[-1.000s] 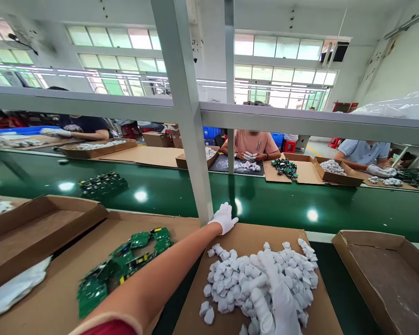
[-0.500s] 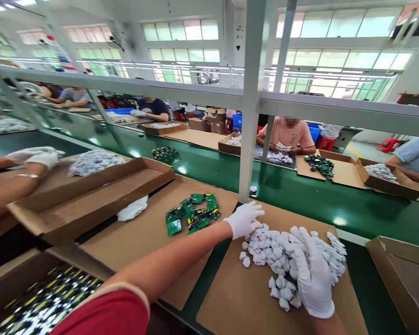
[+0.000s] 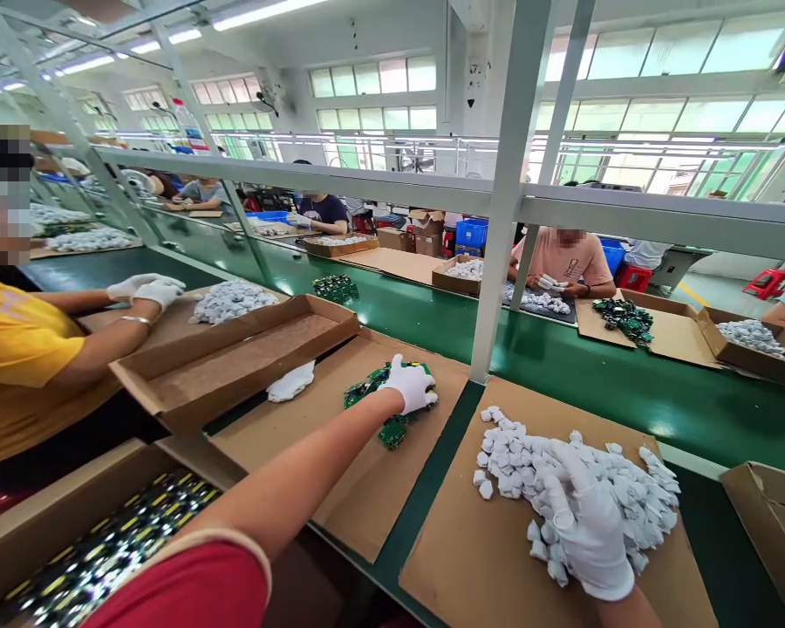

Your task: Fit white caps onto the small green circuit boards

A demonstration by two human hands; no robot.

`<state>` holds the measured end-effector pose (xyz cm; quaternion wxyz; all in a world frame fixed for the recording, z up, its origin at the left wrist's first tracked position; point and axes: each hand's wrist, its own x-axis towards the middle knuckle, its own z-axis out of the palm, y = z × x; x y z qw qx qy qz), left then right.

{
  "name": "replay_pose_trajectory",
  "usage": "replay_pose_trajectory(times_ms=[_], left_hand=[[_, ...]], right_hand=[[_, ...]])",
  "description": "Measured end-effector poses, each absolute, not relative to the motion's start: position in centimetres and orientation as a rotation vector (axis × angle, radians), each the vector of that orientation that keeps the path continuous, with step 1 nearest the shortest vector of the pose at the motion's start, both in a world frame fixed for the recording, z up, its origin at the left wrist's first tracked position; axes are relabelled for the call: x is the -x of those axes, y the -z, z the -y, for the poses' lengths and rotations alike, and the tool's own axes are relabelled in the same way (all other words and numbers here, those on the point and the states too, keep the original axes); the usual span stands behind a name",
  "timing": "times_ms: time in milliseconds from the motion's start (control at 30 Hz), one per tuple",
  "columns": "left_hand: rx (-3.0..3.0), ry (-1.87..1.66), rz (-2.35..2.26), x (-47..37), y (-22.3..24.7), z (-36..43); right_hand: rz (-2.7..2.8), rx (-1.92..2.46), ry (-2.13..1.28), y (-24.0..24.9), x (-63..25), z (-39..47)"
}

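My left hand (image 3: 408,385), in a white glove, lies over a small heap of green circuit boards (image 3: 392,431) on a cardboard sheet. Its thumb sticks up apart from the fingers, which bend down onto the boards; the fingertips are partly hidden. My right hand (image 3: 587,522), gloved in white too, rests on a spread pile of small white wrapped pieces (image 3: 516,453). Its fingers are apart and stretched over the pile, and no piece shows gripped in them. The pile sits on another cardboard sheet (image 3: 461,545).
A box of circuit boards (image 3: 131,532) stands at lower left, a shallow cardboard tray (image 3: 235,358) beyond it. A grey post (image 3: 497,262) rises between the sheets by the green conveyor belt (image 3: 563,371). A co-worker in yellow (image 3: 26,340) sits at left; others work across the belt.
My left hand has moved left from the edge of the white pile onto the circuit boards. My right hand stays on the white pieces. The view has swung somewhat to the left.
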<state>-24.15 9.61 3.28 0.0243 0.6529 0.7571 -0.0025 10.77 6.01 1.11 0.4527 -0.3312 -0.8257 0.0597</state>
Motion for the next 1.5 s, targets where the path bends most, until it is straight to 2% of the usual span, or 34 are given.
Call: replay_pose_trajectory(times_ms=[267, 500, 767, 833, 933, 1033, 1167, 1267, 1500], left_hand=[[-2.125, 0.081, -2.176, 24.5, -3.7, -8.6], [-2.193, 0.165, -2.036, 23.6, -3.6, -10.7], [-2.212, -0.154, -1.964, 22.9, -4.7, -9.7], [-2.093, -0.449, -1.889, 21.4, -4.9, -8.4], [-1.593, -0.985, -1.348, 16.5, -5.4, -5.8], [-1.211, -0.964, -0.896, 10.5, -5.9, -3.3], [-0.935, -0.884, -0.609, 5.2, -5.8, -2.1], [-0.884, -0.874, -0.633, 3.5, -4.7, -2.7], [-0.808, -0.893, -0.714, 3.3, -2.1, -3.5]], right_hand=[[2.052, 0.789, -0.103, -1.3, -10.7, -6.2], [2.114, 0.775, -0.144, -2.1, -10.5, -6.0], [1.822, 0.887, 0.001, -3.2, -11.9, -6.5], [1.762, 0.94, -0.038, -3.1, -12.1, -6.7], [1.727, 0.947, -0.085, -3.1, -12.1, -6.8], [1.763, 0.963, -0.106, -4.1, -12.1, -6.7], [1.999, 1.002, -0.233, -6.2, -12.9, -5.4], [2.188, 1.142, -0.309, -6.3, -14.1, -3.4], [2.216, 1.558, -0.109, -1.9, -15.8, 0.2]])
